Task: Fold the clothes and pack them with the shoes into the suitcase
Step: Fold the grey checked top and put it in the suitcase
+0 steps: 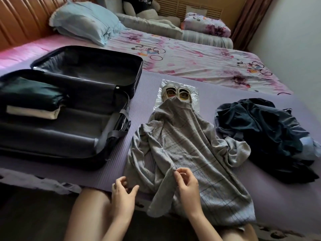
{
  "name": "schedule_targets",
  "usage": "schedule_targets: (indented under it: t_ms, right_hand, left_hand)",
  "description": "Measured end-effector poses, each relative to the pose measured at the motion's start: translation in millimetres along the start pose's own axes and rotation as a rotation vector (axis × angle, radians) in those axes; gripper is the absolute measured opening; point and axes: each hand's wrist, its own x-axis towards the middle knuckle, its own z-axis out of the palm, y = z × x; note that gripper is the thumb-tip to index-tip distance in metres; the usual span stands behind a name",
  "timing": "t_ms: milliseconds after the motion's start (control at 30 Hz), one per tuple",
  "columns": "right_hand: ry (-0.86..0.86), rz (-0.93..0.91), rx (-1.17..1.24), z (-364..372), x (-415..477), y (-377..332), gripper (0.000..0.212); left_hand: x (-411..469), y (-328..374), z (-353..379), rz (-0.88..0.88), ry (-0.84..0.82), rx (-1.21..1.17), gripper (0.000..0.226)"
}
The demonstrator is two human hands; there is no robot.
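Note:
A grey checked garment (182,145) lies crumpled and spread lengthwise on the purple mat (271,199) in front of me. My right hand (188,186) pinches a raised fold of it near its lower middle. My left hand (121,193) hovers at the garment's lower left edge, fingers loosely curled and holding nothing. The garment's far end covers part of a pair of pale shoes (175,93) on a clear plastic sheet. The black suitcase (52,136) lies open at the left, with folded dark green and cream clothes (31,100) in its near half.
A heap of dark unfolded clothes (264,129) sits on the mat to the right of the garment. Beyond the mat are a patterned bedsheet (199,61), a blue pillow (86,21) and a plush toy (144,7). My bare knees are at the mat's near edge.

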Motion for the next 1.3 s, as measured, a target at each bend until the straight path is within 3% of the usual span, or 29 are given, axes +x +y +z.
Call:
schedule_targets:
  t_ms: [167, 267, 400, 567, 700, 767, 900, 967, 1067, 1167, 1300]
  right_hand:
    - [-0.04, -0.027, 0.043, -1.3, -2.8, -6.5, 0.008]
    - [-0.048, -0.042, 0.054, -0.2, -3.3, -7.7, 0.007]
    - [-0.069, -0.044, 0.057, 2.2, -6.0, -7.8, 0.009]
    - [-0.103, -0.047, 0.056, 13.3, -9.0, -13.6, 0.008]
    - [-0.123, -0.054, 0.036, 31.2, -10.4, -18.0, 0.009]
    - [-0.144, -0.031, 0.012, 42.3, -10.7, -18.9, 0.007]
    - [-0.369, 0.135, 0.024, 67.3, -16.6, -15.7, 0.017]
    - [-0.427, 0.089, -0.106, 71.4, -18.0, -6.8, 0.023]
    - [-0.361, 0.041, -0.193, 60.1, -8.1, -3.2, 0.03]
    - [-0.234, 0.073, -0.171, 40.2, 16.7, -13.1, 0.032]
    - [-0.24, 0.021, -0.254, 25.8, 74.3, -39.7, 0.024]
  left_hand:
    - [11.0, 2.9, 6.5, -0.065, 0.026, 0.006, 0.052]
    - [17.4, 2.6, 1.5, -0.062, 0.025, -0.005, 0.034]
    - [17.8, 5.0, -8.8, 0.06, 0.001, -0.117, 0.004]
    - [20.0, 25.4, -26.3, 0.126, 0.052, -0.39, 0.005]
    - [26.7, 62.4, -44.2, 0.287, 0.182, -0.351, 0.004]
    - [36.6, 80.7, -50.9, 0.337, 0.156, -0.357, 0.006]
    - [55.4, 97.5, -51.9, 0.446, 0.109, -0.165, 0.014]
    - [54.8, 94.4, -45.1, 0.487, 0.085, 0.033, 0.014]
    - [44.6, 75.9, -30.8, 0.549, 0.09, 0.276, 0.014]
    - [36.8, 61.2, -19.7, 0.572, 0.059, 0.293, 0.018]
    - [40.5, 59.8, -6.4, 0.631, 0.041, 0.286, 0.017]
